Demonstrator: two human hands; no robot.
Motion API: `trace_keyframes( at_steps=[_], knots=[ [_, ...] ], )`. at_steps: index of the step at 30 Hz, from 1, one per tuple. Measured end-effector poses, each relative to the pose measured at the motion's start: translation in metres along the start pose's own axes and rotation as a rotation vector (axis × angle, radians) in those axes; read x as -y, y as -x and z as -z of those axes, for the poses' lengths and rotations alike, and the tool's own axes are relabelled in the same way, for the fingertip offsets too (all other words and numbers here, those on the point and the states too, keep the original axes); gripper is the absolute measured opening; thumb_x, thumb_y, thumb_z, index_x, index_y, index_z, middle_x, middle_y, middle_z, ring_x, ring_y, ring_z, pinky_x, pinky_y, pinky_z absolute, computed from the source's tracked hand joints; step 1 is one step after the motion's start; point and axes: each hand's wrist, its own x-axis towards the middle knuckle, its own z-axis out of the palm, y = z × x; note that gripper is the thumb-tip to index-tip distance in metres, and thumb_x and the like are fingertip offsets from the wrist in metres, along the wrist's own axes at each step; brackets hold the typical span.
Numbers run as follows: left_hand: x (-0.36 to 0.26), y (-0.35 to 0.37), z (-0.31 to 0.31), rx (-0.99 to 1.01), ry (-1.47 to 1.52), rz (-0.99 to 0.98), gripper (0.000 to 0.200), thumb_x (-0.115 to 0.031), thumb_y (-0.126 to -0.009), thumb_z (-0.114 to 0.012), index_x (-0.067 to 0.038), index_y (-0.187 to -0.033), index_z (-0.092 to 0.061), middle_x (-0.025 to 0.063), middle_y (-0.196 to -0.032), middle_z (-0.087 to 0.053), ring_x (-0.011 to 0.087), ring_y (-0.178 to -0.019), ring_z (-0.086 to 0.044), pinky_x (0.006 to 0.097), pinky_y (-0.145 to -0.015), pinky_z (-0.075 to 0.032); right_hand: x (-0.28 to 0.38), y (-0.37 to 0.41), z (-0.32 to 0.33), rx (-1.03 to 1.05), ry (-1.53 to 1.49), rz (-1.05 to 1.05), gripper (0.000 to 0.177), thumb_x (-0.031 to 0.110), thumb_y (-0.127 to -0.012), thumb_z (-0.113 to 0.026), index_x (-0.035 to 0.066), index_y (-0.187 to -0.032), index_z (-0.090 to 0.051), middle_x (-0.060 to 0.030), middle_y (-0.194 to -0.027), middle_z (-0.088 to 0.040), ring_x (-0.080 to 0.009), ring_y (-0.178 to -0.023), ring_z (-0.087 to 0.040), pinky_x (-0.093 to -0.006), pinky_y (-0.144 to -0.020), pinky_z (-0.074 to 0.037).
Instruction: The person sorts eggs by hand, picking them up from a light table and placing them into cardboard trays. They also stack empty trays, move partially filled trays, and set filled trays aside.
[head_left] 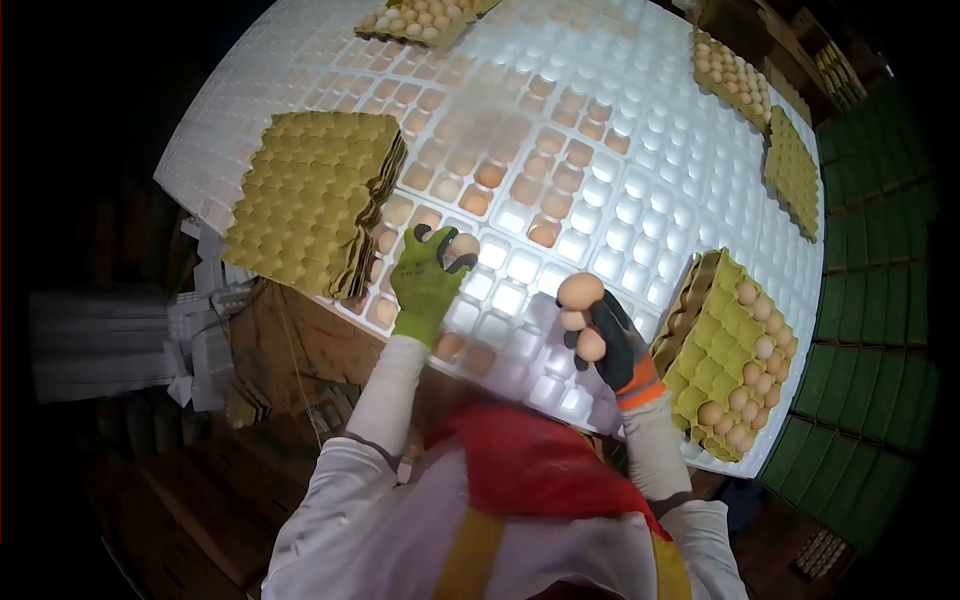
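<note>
My left hand [428,282], in a green glove, is closed on one brown egg [463,245] just above the white lit grid table [640,190]. My right hand [610,340], in a black and orange glove, holds three brown eggs [580,292] bunched in its fingers near the table's front edge. To the right of it stands a stack of yellow egg trays [715,345], its top tray partly filled with eggs [760,385]. More eggs [545,185] rest in the grid cells ahead of my hands.
A tall stack of bare yellow-brown egg trays [310,200] sits at the left of the table. Filled trays stand at the far edge [415,20] and far right [730,75], with another bare stack [792,170]. Green crates [870,300] line the right side.
</note>
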Motion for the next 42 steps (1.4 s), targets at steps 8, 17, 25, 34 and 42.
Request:
trace_keyframes(
  at_steps=[8,17,25,34,42],
  knots=[
    [0.024,-0.012,-0.005,-0.024,0.189,0.043,0.038,-0.021,-0.084,-0.078,-0.012,-0.120,-0.069,0.0090,-0.116,-0.068,0.0295,-0.103,-0.068,0.0387,-0.087,-0.055,-0.035,-0.159,-0.015,-0.327,0.966,0.302,0.041,0.037,-0.093,-0.071,0.018,-0.129,-0.066,-0.0090,-0.122,-0.061,-0.0261,-0.097,-0.065,-0.0376,-0.082,-0.052],
    [0.020,0.018,0.001,0.033,0.263,0.106,0.031,-0.014,-0.093,-0.067,-0.006,-0.123,-0.068,0.0131,-0.119,-0.066,0.0319,-0.100,-0.069,0.0378,-0.085,-0.056,-0.050,-0.171,-0.056,-0.240,1.131,0.493,0.046,0.042,-0.095,-0.062,0.022,-0.137,-0.062,-0.0145,-0.131,-0.062,-0.0330,-0.113,-0.065,-0.0438,-0.096,-0.052],
    [0.026,0.054,0.011,0.087,-0.114,-0.193,0.051,-0.012,-0.087,-0.067,-0.012,-0.137,-0.060,0.0141,-0.123,-0.059,0.0368,-0.110,-0.056,0.0494,-0.095,-0.045,-0.076,-0.150,-0.051,-0.373,1.496,0.842,0.042,0.016,-0.086,-0.062,0.014,-0.128,-0.063,-0.0080,-0.117,-0.061,-0.0308,-0.107,-0.057,-0.0460,-0.102,-0.040],
    [0.041,0.060,-0.013,0.079,-0.171,-0.199,0.042,-0.003,-0.087,-0.059,-0.008,-0.128,-0.067,0.0178,-0.128,-0.059,0.0389,-0.120,-0.054,0.0526,-0.101,-0.042,-0.063,-0.047,-0.044,-0.251,0.867,0.785,0.033,0.013,-0.093,-0.067,0.010,-0.126,-0.065,-0.0141,-0.114,-0.064,-0.0360,-0.103,-0.062,-0.0466,-0.088,-0.050],
    [-0.171,0.087,-0.023,0.381,0.720,-0.297,0.046,0.000,-0.084,-0.068,0.000,-0.130,-0.064,0.0148,-0.125,-0.062,0.0290,-0.113,-0.064,0.0371,-0.097,-0.053,0.002,0.216,0.116,-0.800,1.414,0.829,0.036,0.010,-0.082,-0.080,0.009,-0.117,-0.072,-0.0082,-0.103,-0.069,-0.0290,-0.090,-0.066,-0.0402,-0.074,-0.054]
  ],
)
